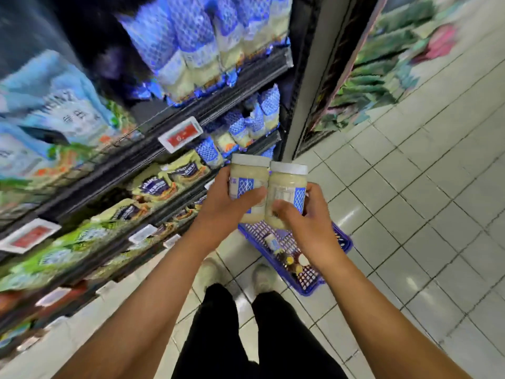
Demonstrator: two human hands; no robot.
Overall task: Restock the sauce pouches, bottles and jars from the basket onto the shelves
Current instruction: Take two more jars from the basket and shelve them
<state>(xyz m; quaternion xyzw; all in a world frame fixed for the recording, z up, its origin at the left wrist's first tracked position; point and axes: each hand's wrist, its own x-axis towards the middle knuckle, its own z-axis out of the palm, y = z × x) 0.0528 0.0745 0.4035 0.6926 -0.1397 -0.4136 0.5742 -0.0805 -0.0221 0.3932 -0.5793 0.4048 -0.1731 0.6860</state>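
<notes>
My left hand [228, 199] grips a pale mayonnaise jar [247, 176] with a white lid and a blue patterned label. My right hand [306, 217] grips a second, matching jar [287, 187]. Both jars stand upright, side by side and touching, above the blue plastic basket [343, 239] on the floor. Inside the basket lie a few small bottles and jars [287, 255]. The shelves [218, 97] to my left hold matching blue-labelled jars [254, 119] at the right end, level with my hands and above them.
Green and yellow sauce pouches [164, 181] fill the lower shelves, with blue pouches [54, 110] higher up on the left. Red price tags [181, 134] hang on the shelf edges. My legs and shoes [262, 277] stand beside the basket on the tiled floor [423, 214].
</notes>
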